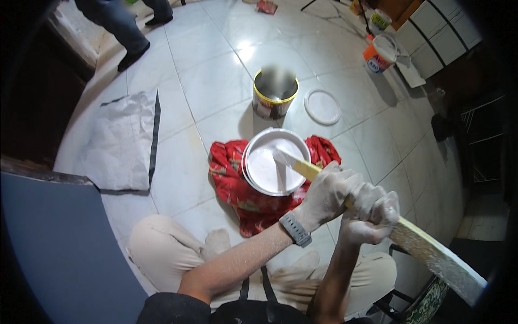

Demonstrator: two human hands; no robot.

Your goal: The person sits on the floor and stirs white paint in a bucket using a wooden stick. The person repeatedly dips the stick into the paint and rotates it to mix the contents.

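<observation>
A long flat wooden stick [431, 249] slants down from the right, its whitened far end dipped in a white bucket [246, 171] of pale, paint-like liquid [264, 167]. My left hand [328, 195], coated in white and with a grey watch band at the wrist, is wrapped round the stick nearer the bucket. Just behind it, higher on the stick, my right hand [373, 215] is closed in a fist, also whitened. Bunched under and around the bucket lies a red patterned cloth [237, 202].
Beyond the bucket stand an open tin with a yellow rim [271, 109] and a round white lid [322, 107]. A white sack [129, 143] lies to the left. A person's legs [116, 24] show at the far left. An orange-and-white bucket [377, 58] stands far right.
</observation>
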